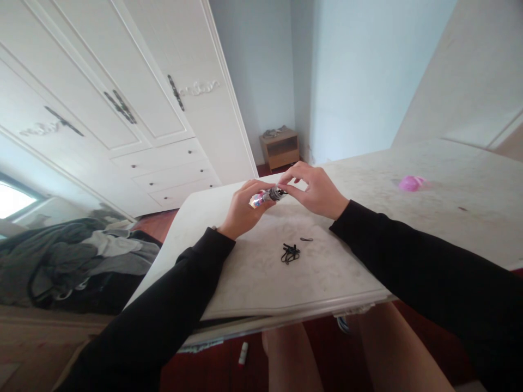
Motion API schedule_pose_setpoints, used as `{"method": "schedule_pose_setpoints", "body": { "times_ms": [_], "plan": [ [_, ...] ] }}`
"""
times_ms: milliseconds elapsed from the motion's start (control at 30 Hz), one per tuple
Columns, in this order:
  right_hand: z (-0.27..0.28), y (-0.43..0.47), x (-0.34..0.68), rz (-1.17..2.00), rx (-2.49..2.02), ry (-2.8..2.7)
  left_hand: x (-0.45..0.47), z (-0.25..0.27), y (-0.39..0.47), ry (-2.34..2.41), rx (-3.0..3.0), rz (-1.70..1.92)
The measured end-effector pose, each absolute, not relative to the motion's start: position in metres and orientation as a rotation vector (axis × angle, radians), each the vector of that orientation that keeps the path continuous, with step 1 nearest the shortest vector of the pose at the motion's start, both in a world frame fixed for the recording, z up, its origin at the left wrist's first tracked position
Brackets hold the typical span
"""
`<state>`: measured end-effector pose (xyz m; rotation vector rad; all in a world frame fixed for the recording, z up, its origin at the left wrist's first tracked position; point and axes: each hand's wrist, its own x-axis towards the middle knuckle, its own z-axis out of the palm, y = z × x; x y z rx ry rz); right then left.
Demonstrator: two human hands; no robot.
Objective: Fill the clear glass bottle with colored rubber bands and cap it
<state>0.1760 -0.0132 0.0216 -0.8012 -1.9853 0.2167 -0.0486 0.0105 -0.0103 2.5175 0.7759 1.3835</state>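
My left hand is wrapped round a small clear plastic packet with bright coloured print and dark loops inside. At the packet's right end, my right hand has its thumb and forefinger pinched together. What sits between those fingertips is too small to make out. On the white table below the hands lies a small heap of black hair ties. One single hair tie rests apart from the heap, a little farther off to the right.
A pink crumpled item lies on the table at the right. Beyond the table stand a white wardrobe and a small wooden cabinet. Dark clothes are piled at the left. A white tube is on the red floor.
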Motion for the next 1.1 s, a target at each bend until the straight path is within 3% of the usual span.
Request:
{"method": "schedule_pose_setpoints", "body": {
  "times_ms": [700, 1100],
  "plan": [
    [0.009, -0.011, 0.177, 0.036, -0.871, -2.385, -0.048, -0.011, 0.009, 0.78, 2.508, 1.397],
    [0.027, -0.008, 0.186, -0.045, -0.94, -2.132, -0.048, -0.01, 0.01, 0.89, 2.317, 1.459]
  ]
}}
